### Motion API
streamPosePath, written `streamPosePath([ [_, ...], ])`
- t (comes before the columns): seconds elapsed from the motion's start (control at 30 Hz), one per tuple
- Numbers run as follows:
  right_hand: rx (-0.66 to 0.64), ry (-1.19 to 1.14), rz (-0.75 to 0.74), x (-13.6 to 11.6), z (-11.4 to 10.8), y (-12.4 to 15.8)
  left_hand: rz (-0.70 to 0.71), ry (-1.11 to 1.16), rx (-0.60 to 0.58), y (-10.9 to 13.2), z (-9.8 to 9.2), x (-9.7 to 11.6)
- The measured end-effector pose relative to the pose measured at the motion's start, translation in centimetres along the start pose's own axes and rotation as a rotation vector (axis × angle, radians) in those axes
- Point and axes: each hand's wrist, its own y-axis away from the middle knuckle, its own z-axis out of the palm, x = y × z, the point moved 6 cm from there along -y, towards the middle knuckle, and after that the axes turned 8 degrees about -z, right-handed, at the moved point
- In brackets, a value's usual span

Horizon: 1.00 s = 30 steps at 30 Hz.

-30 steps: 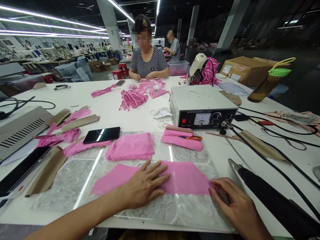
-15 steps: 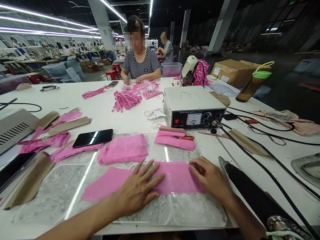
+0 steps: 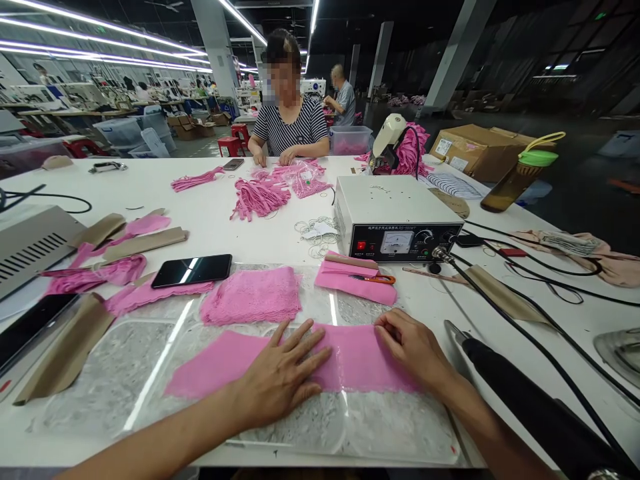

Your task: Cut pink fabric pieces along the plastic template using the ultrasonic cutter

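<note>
A piece of pink fabric (image 3: 357, 363) with a scalloped lower edge lies flat on a grey marbled mat (image 3: 380, 423). My left hand (image 3: 287, 373) rests palm down across its middle, fingers spread. At the fabric's upper right, the thumb and forefinger of my right hand (image 3: 413, 343) are pinched together on its edge; the fingertips partly hide the contact. A folded stack of pink lace-edged fabric (image 3: 253, 295) sits just beyond my left hand. Orange-handled tweezers (image 3: 385, 279) lie on another pink piece (image 3: 345, 288) behind the right hand.
A black handheld tool (image 3: 520, 387) with a cable lies right of my right hand. Behind stands a white control box (image 3: 400, 207). A phone (image 3: 193, 271) and brown strips (image 3: 65, 353) lie left. Across the table, a person in stripes (image 3: 290, 127) handles pink pieces.
The view has shifted slightly, so the table things sit a little further right. My right fingertips have slid slightly left along the fabric's top edge. My left hand stays flat on it.
</note>
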Motion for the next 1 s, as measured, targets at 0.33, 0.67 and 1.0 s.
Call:
streamPosePath([
  [0.33, 0.042, 0.009, -0.016, -0.3, -0.5, 0.6, -0.030, 0.019, -0.019, 0.1, -0.1, -0.2],
  [0.67, 0.174, 0.029, -0.214, -2.0, -2.6, 4.9, -0.087, 0.164, -0.134, 0.0, -0.8, -1.1],
  [1.0, 0.320, -0.021, -0.249, -2.7, -3.9, 7.6, 0.110, 0.176, -0.217, -0.5, -1.9, -0.1],
])
